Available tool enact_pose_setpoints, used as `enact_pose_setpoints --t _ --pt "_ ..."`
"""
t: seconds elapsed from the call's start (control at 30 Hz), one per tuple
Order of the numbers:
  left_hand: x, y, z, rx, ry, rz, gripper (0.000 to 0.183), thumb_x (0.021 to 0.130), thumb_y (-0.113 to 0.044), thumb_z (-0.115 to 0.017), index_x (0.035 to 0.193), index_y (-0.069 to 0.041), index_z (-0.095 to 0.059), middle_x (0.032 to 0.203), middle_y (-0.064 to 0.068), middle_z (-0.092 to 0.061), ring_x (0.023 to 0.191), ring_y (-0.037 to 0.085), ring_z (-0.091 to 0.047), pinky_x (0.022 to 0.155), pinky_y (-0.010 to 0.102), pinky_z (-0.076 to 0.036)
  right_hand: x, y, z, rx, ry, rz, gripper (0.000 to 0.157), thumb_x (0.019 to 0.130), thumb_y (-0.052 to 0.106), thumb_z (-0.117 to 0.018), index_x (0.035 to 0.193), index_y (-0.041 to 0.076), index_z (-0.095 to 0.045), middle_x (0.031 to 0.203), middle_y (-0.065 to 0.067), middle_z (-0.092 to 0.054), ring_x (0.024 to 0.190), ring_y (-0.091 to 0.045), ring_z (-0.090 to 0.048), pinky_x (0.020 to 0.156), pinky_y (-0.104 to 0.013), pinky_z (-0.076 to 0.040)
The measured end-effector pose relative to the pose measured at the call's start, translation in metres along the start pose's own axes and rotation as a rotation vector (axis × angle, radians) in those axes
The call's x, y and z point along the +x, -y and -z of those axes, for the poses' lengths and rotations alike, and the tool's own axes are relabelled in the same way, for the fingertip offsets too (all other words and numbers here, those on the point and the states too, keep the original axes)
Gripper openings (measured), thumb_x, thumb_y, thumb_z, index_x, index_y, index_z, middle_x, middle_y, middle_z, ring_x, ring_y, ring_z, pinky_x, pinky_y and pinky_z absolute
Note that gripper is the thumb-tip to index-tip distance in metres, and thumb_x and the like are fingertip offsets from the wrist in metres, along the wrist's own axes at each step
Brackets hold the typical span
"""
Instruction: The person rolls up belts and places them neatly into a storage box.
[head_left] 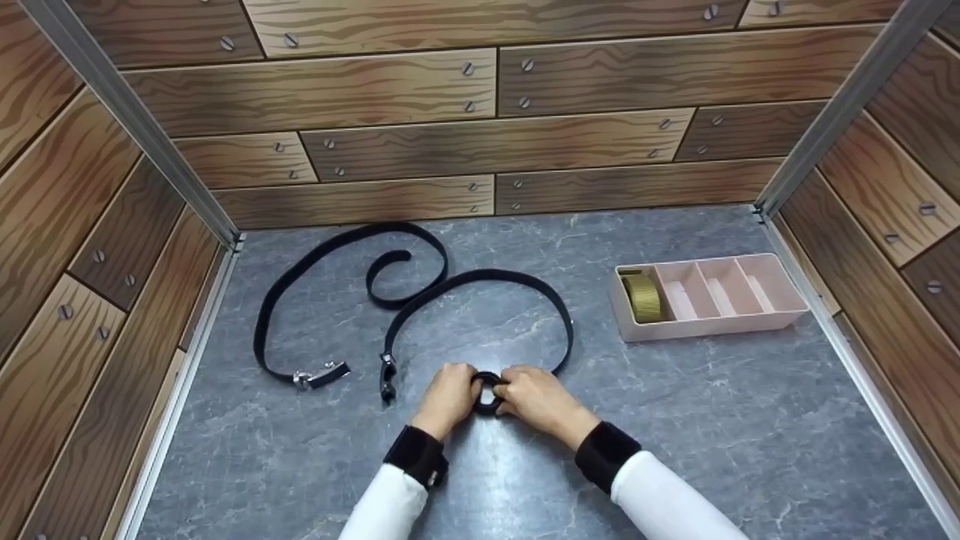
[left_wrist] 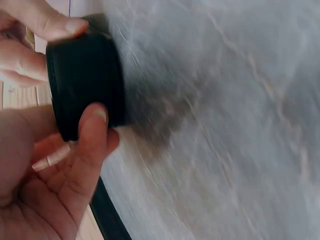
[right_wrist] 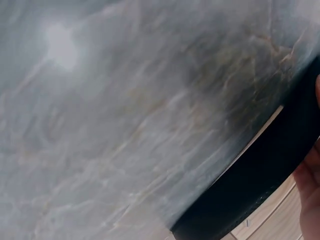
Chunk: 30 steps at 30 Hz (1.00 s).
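Belt (head_left: 484, 274): likely light, springy — apt to uncoil
Coil (left_wrist: 86, 80): hold opposite sides
Left grip (head_left: 448, 394): pinching coil
Right grip (head_left: 541, 397): likewise — pinching coil

Black belt (head_left: 480, 274) partly coiled: small ring (head_left: 488, 410) gripped by left hand (head_left: 447, 396) and right hand (head_left: 543, 397), remainder arcing to buckle (head_left: 387, 360).

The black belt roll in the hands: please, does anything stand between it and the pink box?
Yes: the right hand, gripping the black belt roll, then the same belt's unrolled strip, whose right side curves across the grey surface. Beyond that strip, nothing visible stands before the pink box.
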<state>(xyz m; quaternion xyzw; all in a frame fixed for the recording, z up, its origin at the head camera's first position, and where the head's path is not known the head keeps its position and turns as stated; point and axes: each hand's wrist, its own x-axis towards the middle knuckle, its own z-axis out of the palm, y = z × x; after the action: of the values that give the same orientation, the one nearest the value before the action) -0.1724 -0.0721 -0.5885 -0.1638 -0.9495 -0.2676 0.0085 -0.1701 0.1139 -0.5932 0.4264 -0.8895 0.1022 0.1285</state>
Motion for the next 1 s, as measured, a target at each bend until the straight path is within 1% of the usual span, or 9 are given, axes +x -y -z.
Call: enact_pose_setpoints --t 0.1,0.2,0.3,0.5,0.6,0.67,0.73,0.9,1.0 --pt "-0.004 -0.004 -0.002 -0.010 -0.023 0.072 0.016 0.083 -0.009 -0.070 0.070 -0.005 -0.062 0.072 0.012 -0.066 0.068 0.032 -0.066 0.060 0.042 -0.052 -0.001 0.005 -0.001 -0.041 -0.015 -0.037 0.027 0.074 0.040 -0.081 0.080 0.015 -0.071 0.071 0.000 -0.055 0.063 -0.020 -0.057 0.056 -0.035 -0.048" --pt "-0.004 -0.006 -0.003 0.005 -0.017 0.080 0.014 0.080 -0.004 -0.069 0.068 -0.004 -0.061 0.072 0.014 -0.066 0.067 0.033 -0.066 0.059 0.043 -0.052 0.000 0.009 -0.001 -0.072 -0.019 -0.049 0.028 0.074 0.041 -0.081 0.080 0.015 -0.071 0.071 -0.002 -0.057 0.064 -0.020 -0.057 0.056 -0.035 -0.048" --pt "0.000 -0.006 -0.001 0.034 0.003 0.040 0.011 0.078 0.001 -0.066 0.069 -0.003 -0.062 0.073 0.015 -0.067 0.068 0.033 -0.066 0.060 0.042 -0.052 -0.001 0.007 0.001 -0.066 0.009 -0.036 0.026 0.076 0.037 -0.081 0.085 0.014 -0.070 0.076 -0.002 -0.058 0.069 -0.020 -0.058 0.061 -0.034 -0.049" --pt "0.005 -0.002 0.006 0.090 0.113 -0.085 0.013 0.086 -0.001 -0.064 0.074 -0.006 -0.066 0.078 0.010 -0.069 0.074 0.029 -0.067 0.065 0.040 -0.052 -0.007 0.001 0.006 0.003 0.104 0.015 0.033 0.081 0.026 -0.077 0.108 0.010 -0.068 0.094 -0.004 -0.058 0.087 -0.022 -0.061 0.078 -0.036 -0.051" --pt "0.005 0.002 0.007 0.084 0.126 -0.113 0.012 0.087 -0.002 -0.064 0.076 -0.007 -0.068 0.080 0.010 -0.070 0.075 0.029 -0.068 0.065 0.041 -0.052 -0.006 0.002 0.004 0.008 0.112 0.027 0.026 0.085 0.028 -0.073 0.104 0.010 -0.067 0.093 -0.004 -0.057 0.084 -0.022 -0.060 0.075 -0.036 -0.051" --pt "0.003 0.003 0.007 0.075 0.109 -0.110 0.011 0.087 -0.004 -0.065 0.077 -0.008 -0.069 0.081 0.010 -0.070 0.076 0.029 -0.068 0.065 0.041 -0.051 -0.004 0.003 0.003 -0.003 0.093 0.021 0.021 0.085 0.029 -0.072 0.096 0.011 -0.067 0.088 -0.003 -0.056 0.078 -0.021 -0.058 0.069 -0.036 -0.050" --pt "0.001 0.003 0.006 0.061 0.067 -0.093 0.011 0.087 -0.005 -0.067 0.076 -0.008 -0.068 0.079 0.010 -0.070 0.074 0.030 -0.068 0.064 0.041 -0.051 -0.002 0.004 0.000 -0.017 0.058 0.013 0.020 0.083 0.030 -0.073 0.089 0.012 -0.066 0.082 -0.002 -0.054 0.073 -0.021 -0.056 0.064 -0.036 -0.048" --pt "-0.006 0.001 0.004 0.012 -0.057 0.032 0.020 0.085 -0.012 -0.072 0.069 -0.005 -0.061 0.070 0.013 -0.065 0.066 0.033 -0.066 0.059 0.043 -0.051 0.001 0.010 -0.005 -0.050 -0.031 -0.010 0.023 0.079 0.032 -0.078 0.081 0.012 -0.067 0.075 -0.002 -0.055 0.065 -0.021 -0.055 0.057 -0.036 -0.046" --pt "-0.009 0.000 0.003 0.004 -0.099 0.085 0.020 0.082 -0.009 -0.073 0.068 -0.004 -0.060 0.069 0.015 -0.064 0.066 0.034 -0.066 0.058 0.044 -0.051 0.002 0.014 -0.007 -0.044 -0.033 -0.036 0.024 0.080 0.033 -0.078 0.082 0.011 -0.068 0.076 -0.003 -0.056 0.066 -0.021 -0.056 0.059 -0.036 -0.047"
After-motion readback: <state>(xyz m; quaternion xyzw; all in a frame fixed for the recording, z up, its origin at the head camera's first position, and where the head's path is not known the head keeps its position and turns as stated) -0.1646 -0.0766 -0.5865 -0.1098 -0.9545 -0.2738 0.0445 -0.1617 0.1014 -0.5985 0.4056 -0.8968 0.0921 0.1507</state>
